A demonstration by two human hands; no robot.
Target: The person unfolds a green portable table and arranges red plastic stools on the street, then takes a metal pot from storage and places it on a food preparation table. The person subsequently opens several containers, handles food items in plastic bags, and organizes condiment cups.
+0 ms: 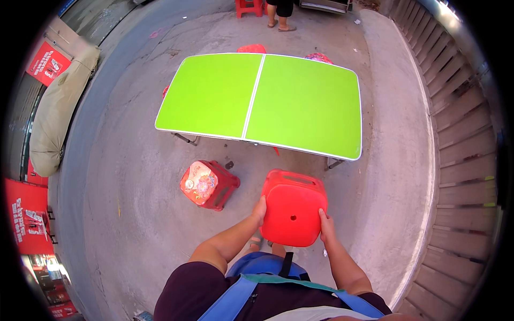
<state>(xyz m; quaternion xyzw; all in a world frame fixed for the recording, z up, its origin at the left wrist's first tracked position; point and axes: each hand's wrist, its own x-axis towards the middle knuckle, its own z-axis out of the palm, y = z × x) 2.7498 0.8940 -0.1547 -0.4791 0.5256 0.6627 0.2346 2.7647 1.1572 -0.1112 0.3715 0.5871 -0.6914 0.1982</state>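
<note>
A red plastic stool (292,218) with a small hole in its seat is held in front of me, off to the right of a second stool. My left hand (260,210) grips its left side and my right hand (327,225) its right side, the thumb on the seat's edge. The other red stool (200,182), with a flower-patterned seat, stands on the ground to the left. Beyond both is a folding table (301,104) with a bright green top, a pale metal rim and a seam across its middle.
Stools (251,48) stand partly hidden behind the table's far edge and left end. A person (280,12) stands beyond, near another red stool (248,8). A slatted metal barrier (461,152) runs along the right. At left are a covered vehicle (60,116) and red signs.
</note>
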